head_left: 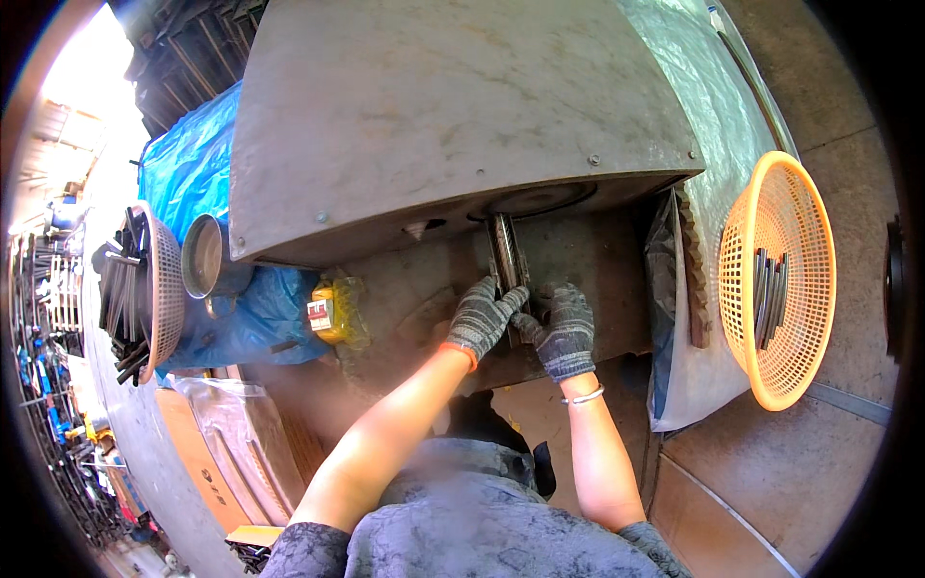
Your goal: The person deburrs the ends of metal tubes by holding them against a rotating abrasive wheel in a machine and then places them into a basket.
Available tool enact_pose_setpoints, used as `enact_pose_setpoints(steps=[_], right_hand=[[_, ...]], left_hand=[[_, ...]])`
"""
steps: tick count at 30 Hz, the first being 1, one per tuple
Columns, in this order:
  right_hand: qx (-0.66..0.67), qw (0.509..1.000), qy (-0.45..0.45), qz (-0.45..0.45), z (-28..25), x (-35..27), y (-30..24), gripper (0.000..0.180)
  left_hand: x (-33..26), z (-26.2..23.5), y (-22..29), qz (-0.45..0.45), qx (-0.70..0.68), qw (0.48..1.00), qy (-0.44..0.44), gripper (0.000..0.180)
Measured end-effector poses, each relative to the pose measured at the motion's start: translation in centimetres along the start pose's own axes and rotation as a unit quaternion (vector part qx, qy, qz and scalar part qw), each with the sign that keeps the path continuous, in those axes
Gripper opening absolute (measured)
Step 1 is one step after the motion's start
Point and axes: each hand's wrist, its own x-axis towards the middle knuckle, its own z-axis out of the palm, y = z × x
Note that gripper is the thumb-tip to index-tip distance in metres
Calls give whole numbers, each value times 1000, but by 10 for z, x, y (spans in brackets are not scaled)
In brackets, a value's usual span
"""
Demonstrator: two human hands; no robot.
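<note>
Two gloved hands work one metal bar [505, 252] standing under the machine's grey hood [434, 116]: the left hand [482, 315] has its fingers clamped on its lower end, the right hand [564, 329] curled closed beside it. Two baskets flank them, the orange basket [805, 231] holding several rods [769, 297].

At the centre of the frame, both gloved hands meet on a narrow upright metal strip [505, 255] that stands under the edge of a large grey machine housing [434, 106]. The left hand [482, 316] grips the strip's lower end with its fingers [509, 299], while the right hand [564, 328] rests just beside it on the surface [405, 299]. At the right, an orange basket [805, 289] holds several metal rods [769, 297]. At the left, another basket [164, 289] holds dark rods.
</note>
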Motion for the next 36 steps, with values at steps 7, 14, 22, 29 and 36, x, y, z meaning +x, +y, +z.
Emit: enact_pose_setpoints(steps=[7, 14, 22, 29, 36], right_hand=[[-51, 997, -55, -27, 10, 1, 15, 38], [23, 994, -107, 25, 2, 7, 8, 33], [46, 996, -80, 6, 12, 4, 16, 35], [39, 989, -135, 51, 10, 8, 14, 36], [7, 996, -90, 10, 18, 4, 14, 32]], left_hand=[[12, 9, -16, 57, 26, 998, 20, 61], [28, 19, -43, 105, -31, 992, 58, 47], [18, 13, -30, 67, -40, 996, 45, 42], [12, 7, -15, 72, -78, 994, 13, 43], [9, 4, -14, 61, -169, 984, -9, 37]])
